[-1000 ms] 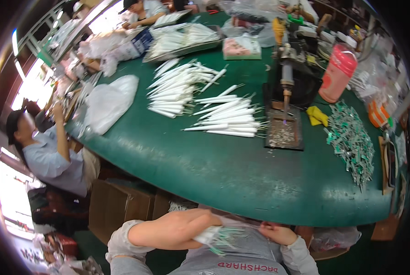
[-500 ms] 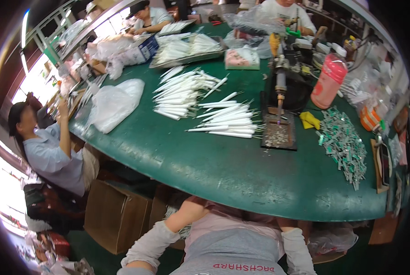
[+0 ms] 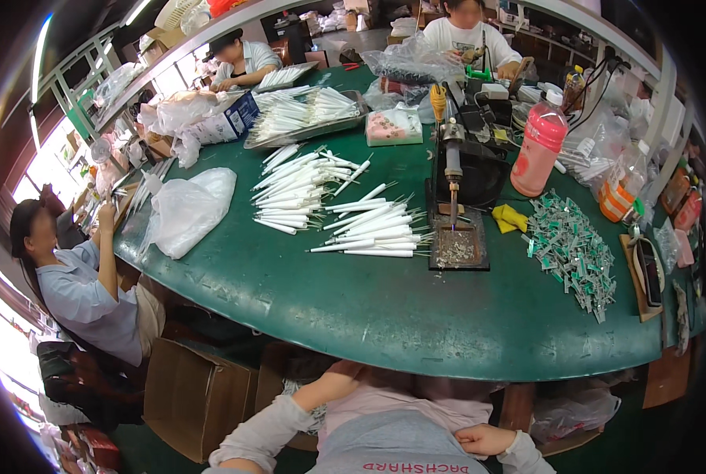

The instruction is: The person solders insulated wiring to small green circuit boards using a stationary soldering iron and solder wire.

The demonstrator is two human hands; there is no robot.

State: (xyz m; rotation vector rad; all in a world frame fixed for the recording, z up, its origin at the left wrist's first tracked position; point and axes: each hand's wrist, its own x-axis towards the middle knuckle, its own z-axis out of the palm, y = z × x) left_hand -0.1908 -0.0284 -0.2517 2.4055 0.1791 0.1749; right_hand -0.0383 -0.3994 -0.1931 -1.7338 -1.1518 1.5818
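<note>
My left hand (image 3: 334,384) is low at the near table edge, above the pale pink cloth on my lap; its fingers are hidden. At the right side of my grey shirt (image 3: 400,442), my right hand (image 3: 486,440) has its fingers bent and closed on the cloth. Both hands are below the green table (image 3: 329,304). On it lie two piles of white sticks with thin wire ends, a left pile (image 3: 298,189) and a right pile (image 3: 381,227). Beside them an upright soldering iron (image 3: 452,170) points down at a small metal tray (image 3: 457,257).
A heap of small green-and-clear parts (image 3: 574,253) lies right, near a yellow cloth (image 3: 511,219) and a pink bottle (image 3: 539,146). A white plastic bag (image 3: 191,209) and a loaded tray (image 3: 306,130) stand left and behind. A cardboard box (image 3: 199,399) sits below. Co-workers sit left and across.
My right hand has come into sight beside my shirt, where before only its wrist and sleeve showed. The view has shifted; the table things look unmoved.
</note>
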